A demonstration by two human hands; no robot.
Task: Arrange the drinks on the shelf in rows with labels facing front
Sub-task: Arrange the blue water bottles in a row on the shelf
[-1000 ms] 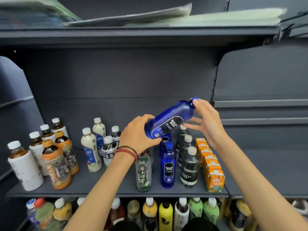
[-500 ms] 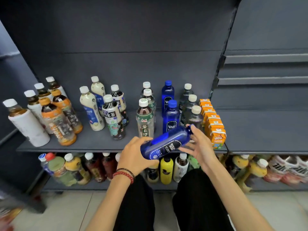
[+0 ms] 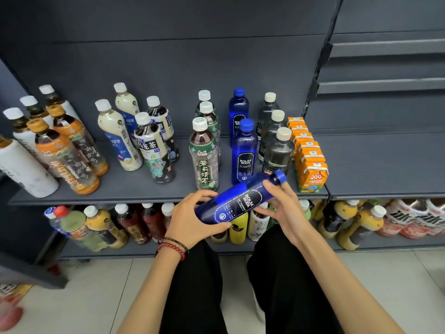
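Blue soda bottle [image 3: 237, 200] is off the shelf and in both hands, lying at a slant with its blue cap up to the right and its dark label turned towards the camera; the tinted plastic hides what is inside. Behind it on the grey shelf [image 3: 120, 198] two matching blue bottles [image 3: 244, 153] stand upright one behind the other, a file of clear bottles [image 3: 279, 153] with white caps and clear liquid just to their right, then a row of orange juice cartons [image 3: 310, 169]. To the left stand green-labelled tea bottles [image 3: 204, 157] with dark liquid, creamy pale bottles [image 3: 118, 136], and orange-capped tea bottles [image 3: 60, 155]. A lower shelf [image 3: 385, 244] holds more bottles, and pale floor tiles [image 3: 84, 297] show below, with grey panelling behind. The left hand [image 3: 190, 220] curls round the bottle's base end, thumb underneath, beaded bracelets at the wrist. The right hand [image 3: 284, 210] pinches the neck just below the cap, thumb on top, fingers beneath. The bottle hangs just in front of the shelf's front edge, before the blue row
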